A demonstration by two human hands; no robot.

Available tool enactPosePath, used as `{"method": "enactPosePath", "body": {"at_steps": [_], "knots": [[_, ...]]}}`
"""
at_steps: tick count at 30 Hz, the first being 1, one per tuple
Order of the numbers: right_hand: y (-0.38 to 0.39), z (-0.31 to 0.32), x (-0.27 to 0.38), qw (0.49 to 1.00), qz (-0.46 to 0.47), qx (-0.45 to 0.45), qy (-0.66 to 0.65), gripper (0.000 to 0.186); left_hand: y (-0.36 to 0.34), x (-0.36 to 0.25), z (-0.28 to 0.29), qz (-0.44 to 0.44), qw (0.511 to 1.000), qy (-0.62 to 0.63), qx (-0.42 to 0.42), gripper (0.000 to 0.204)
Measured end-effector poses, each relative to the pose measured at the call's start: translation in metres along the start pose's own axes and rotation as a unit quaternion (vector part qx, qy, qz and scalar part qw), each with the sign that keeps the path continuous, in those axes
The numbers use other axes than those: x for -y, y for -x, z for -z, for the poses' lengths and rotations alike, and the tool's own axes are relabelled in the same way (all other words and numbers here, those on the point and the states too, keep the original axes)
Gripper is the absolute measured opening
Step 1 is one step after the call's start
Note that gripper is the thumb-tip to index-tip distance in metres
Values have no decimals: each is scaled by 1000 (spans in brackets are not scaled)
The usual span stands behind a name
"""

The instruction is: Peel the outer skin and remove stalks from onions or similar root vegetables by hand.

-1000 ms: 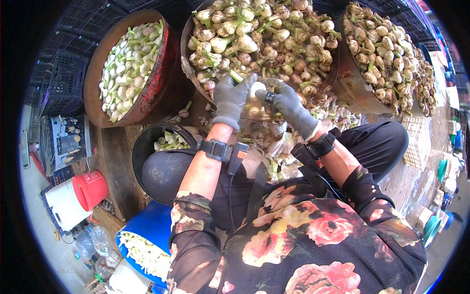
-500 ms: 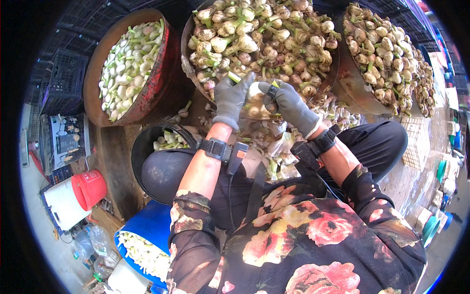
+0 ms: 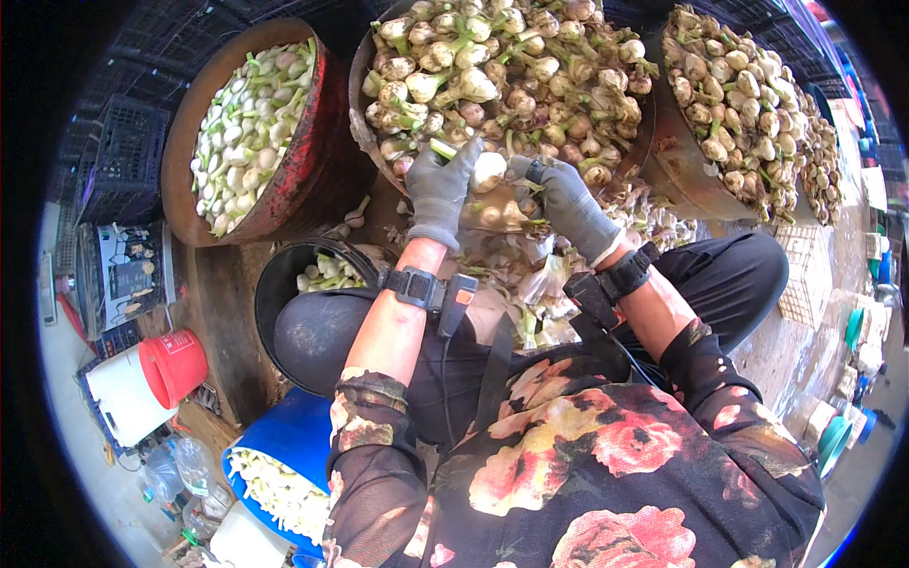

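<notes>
My left hand [image 3: 439,194], in a grey glove, is closed around a garlic bulb [image 3: 489,170]. The bulb's peeled white side faces right, and its cut green stem pokes out at the upper left of the fingers. Just right of the bulb is my gloved right hand [image 3: 571,204], its fingers curled together with a dark band near the fingertips. Whatever it grips is hidden or too small to name. Below and between the hands lies a heap of loose garlic skins [image 3: 540,284]. Beyond them a wide tub is piled with unpeeled, soil-stained garlic [image 3: 511,85].
A rusty red tub [image 3: 317,133] of cleaned garlic stands far left, another heap of dirty garlic [image 3: 739,104] far right. By my left knee is a black bucket [image 3: 275,303] with trimmed bulbs. Nearer left sit a blue barrel [image 3: 284,426] and a red bucket [image 3: 175,367].
My right hand has drawn slightly away from the bulb, and more of its white side shows. A green piece beside the right fingertips is no longer seen. The left hand has barely shifted.
</notes>
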State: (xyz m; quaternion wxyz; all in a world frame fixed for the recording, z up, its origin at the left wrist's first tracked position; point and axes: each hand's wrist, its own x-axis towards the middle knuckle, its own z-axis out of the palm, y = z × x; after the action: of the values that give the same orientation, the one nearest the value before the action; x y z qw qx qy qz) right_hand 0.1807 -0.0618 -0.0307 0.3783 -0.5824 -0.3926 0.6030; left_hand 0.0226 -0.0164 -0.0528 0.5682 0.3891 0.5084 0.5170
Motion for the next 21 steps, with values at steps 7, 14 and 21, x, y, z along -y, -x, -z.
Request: {"method": "enactPosePath", "body": {"at_steps": [7, 14, 21], "knots": [[0, 9, -3, 940, 188, 73, 275, 27, 7, -5, -2, -40, 990, -131, 32, 21], [4, 6, -10, 965, 152, 47, 208, 11, 9, -4, -4, -15, 991, -127, 41, 22], [14, -12, -30, 967, -4, 132, 218, 19, 0, -11, -3, 49, 998, 8, -48, 25]]}}
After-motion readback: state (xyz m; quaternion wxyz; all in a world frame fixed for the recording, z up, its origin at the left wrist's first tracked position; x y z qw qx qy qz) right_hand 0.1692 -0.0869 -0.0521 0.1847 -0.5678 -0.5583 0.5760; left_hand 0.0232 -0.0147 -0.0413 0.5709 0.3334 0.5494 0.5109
